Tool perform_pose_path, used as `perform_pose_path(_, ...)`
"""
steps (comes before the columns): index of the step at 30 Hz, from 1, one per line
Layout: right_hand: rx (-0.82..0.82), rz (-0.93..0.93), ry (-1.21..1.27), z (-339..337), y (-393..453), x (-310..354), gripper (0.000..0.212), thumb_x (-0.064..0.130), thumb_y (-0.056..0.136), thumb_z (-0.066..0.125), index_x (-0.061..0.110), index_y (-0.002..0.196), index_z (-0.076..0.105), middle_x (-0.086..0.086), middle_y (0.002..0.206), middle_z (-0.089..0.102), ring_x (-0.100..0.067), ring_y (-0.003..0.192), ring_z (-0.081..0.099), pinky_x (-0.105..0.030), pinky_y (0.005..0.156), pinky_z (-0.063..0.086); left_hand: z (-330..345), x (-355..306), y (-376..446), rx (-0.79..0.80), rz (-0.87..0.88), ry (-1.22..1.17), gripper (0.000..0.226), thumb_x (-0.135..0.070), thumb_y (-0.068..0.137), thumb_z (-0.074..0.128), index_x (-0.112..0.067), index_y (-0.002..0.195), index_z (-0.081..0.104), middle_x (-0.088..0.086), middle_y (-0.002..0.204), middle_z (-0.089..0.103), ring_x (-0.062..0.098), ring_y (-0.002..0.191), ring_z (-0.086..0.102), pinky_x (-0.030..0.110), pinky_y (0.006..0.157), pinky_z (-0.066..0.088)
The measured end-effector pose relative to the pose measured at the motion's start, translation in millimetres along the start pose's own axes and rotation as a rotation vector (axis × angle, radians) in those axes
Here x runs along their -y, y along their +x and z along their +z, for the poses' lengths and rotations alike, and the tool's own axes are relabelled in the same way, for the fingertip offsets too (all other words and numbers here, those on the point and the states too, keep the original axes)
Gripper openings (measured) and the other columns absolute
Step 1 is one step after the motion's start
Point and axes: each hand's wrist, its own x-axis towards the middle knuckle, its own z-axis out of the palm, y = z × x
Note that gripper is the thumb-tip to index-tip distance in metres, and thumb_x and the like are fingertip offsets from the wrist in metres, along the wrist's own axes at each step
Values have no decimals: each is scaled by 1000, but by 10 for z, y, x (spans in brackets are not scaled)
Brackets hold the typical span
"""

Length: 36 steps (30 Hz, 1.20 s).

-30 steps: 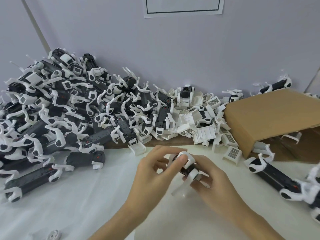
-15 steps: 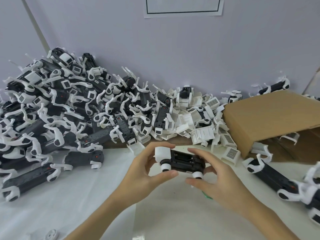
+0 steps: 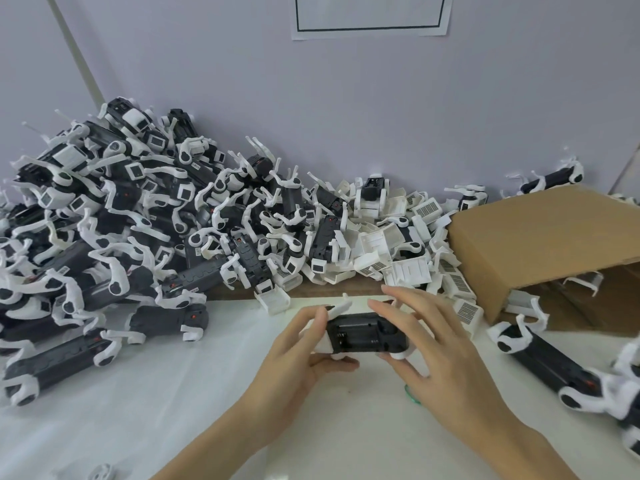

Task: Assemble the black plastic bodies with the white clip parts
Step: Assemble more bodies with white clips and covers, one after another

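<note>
I hold a short black plastic body (image 3: 367,332) with white parts at both ends, level above the white table (image 3: 173,393). My left hand (image 3: 301,348) grips its left end, fingers over the top and thumb underneath. My right hand (image 3: 433,344) pinches the right end with the thumb below and the fingers spread over it. A loose white clip part (image 3: 275,301) lies just behind my left hand. Loose white clip parts (image 3: 408,271) are heaped against the wall.
A big pile of black bodies with white clips (image 3: 121,220) fills the left side. A tipped brown cardboard box (image 3: 540,244) lies at the right, with more black bodies (image 3: 547,362) in front of it. A small white piece (image 3: 104,472) sits at the bottom left.
The black body has turned from end-on between my fingers to lying level across both hands. My right fingers have spread over its right end.
</note>
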Motion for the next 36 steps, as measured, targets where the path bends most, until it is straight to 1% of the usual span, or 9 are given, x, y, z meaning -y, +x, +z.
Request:
perform_pose_path(4,95,350,368,60,-45,138,107,58,82,77,46,162,7,21,165,17,2,153,22,-15,119,27,2,118,3,-106,72,-77,31,-38,96,77,-16,117,70,22,126,70,42,102,71,38,94,59)
perform_pose_path(6,114,535,549,94,-61,183,92,66,90,63,59,156,-2,39,154,22,23,140,24,2,106,24,-11,157,-2,-122,151,18,37,-40,94,78,-14,118,69,20,124,71,42,109,70,48,99,58)
perform_pose_path(11,66,876,811,54,23,162,66,67,82,56,52,144,39,2,118,71,8,87,64,-3,75,44,-30,204,-41,-65,189,165,40,-34,96,74,-16,130,63,12,123,72,35,112,72,62,120,33)
perform_pose_path(13,74,880,904,2,47,157,65,63,80,59,42,140,50,17,97,75,4,87,70,-7,81,48,-32,192,-43,-38,196,107,35,-25,99,71,-13,130,61,16,130,68,40,120,69,57,123,31)
perform_pose_path(15,108,871,962,-8,41,182,65,54,79,68,40,140,53,19,103,76,-10,100,75,-42,104,53,-29,170,-48,-19,193,52,29,-22,98,70,-14,125,62,18,132,64,43,122,67,55,123,30)
perform_pose_path(17,89,887,1001,-4,37,204,64,48,74,76,46,134,55,9,114,76,-19,104,74,-60,92,52,-38,163,-54,18,178,-7,27,-14,96,68,-12,122,61,28,133,57,48,126,62,53,123,30)
perform_pose_path(21,51,808,986,19,11,200,63,33,78,81,52,133,57,7,121,73,-8,111,71,-12,86,50,-15,166,-60,-20,181,33,34,-24,86,76,-12,116,63,23,122,56,34,120,52,48,110,34)
perform_pose_path(29,83,742,975,9,13,131,69,25,79,85,54,135,57,12,125,69,-15,111,72,-22,87,56,18,137,-64,-76,226,139,47,-29,91,80,-11,128,58,11,135,65,46,126,56,47,102,41)
perform_pose_path(36,1,919,968,18,62,179,50,66,80,68,43,124,68,-11,81,64,-25,65,67,-41,78,55,169,115,-138,-202,315,350,45,-59,86,67,-41,127,59,-11,116,65,14,108,67,18,87,53)
